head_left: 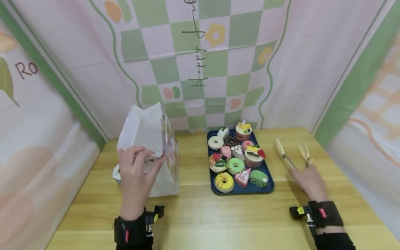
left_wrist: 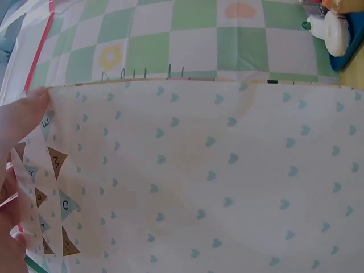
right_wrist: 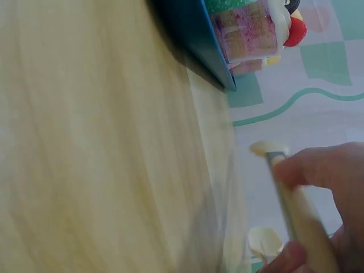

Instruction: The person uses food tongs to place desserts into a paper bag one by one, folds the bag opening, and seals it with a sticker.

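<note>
My left hand (head_left: 134, 177) pinches the near edge of a white paper bag (head_left: 164, 182) standing upright at the left of the table. In the left wrist view the bag (left_wrist: 187, 187) shows pale blue hearts and small lettered pennants; the thumb lies at its corner. On the right, my right hand (head_left: 312, 185) grips a pair of tongs (head_left: 280, 148) with cream tips, spread apart and holding nothing. The right wrist view shows the tongs (right_wrist: 307, 224) between thumb and fingers, blurred. Between the hands lies a dark blue tray (head_left: 243, 192) of toy-like cakes and donuts.
A yellow donut (head_left: 224, 187) and a green roll cake (head_left: 258, 179) sit at the tray's near side, with tall cup cakes (head_left: 243, 133) at the back. A small white item (head_left: 116, 173) is partly hidden behind the left hand. A printed curtain (head_left: 200, 62) backs the wooden table (head_left: 200, 222).
</note>
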{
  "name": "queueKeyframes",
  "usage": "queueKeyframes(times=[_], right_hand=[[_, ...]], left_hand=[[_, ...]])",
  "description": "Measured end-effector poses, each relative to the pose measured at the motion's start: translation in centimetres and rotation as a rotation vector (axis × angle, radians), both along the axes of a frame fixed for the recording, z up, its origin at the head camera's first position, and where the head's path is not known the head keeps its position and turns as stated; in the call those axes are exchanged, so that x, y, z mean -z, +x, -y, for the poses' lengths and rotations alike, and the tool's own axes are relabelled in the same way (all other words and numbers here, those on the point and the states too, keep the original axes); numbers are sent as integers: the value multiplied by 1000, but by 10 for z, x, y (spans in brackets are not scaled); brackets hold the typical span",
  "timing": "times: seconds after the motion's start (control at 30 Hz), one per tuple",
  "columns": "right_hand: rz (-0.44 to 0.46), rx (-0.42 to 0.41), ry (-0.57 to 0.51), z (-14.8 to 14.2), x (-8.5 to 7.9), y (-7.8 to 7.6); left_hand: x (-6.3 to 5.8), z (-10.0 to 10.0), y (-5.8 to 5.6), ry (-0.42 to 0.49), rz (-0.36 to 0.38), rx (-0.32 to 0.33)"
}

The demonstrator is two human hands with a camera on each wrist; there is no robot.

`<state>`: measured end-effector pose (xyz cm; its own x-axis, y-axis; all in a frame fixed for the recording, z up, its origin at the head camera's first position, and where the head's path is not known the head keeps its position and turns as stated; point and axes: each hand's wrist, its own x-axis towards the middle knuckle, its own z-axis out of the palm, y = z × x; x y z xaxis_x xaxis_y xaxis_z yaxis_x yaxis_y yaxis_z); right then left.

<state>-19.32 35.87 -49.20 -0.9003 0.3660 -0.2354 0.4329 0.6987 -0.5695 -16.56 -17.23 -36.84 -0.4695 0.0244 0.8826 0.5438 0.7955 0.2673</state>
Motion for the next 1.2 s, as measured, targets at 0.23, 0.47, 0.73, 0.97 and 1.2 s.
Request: queueKeyframes(times=[0.23,0.47,0.73,0.97,1.2], right_hand=[[-14,-25,41,7,-9,7],[-33,-93,42,9,-30,23],[-164,-201,46,14,-42,48],[-302,-338,173,14,-46,65],[-469,-496,322,12,-38,77]], left_hand=[[3,-1,4,-26,-1,37],[3,-6,6,-35,-26,28],[4,-10,4,-53,-60,27],[7,-11,4,-51,-60,20],[5,-9,5,-37,-68,8]])
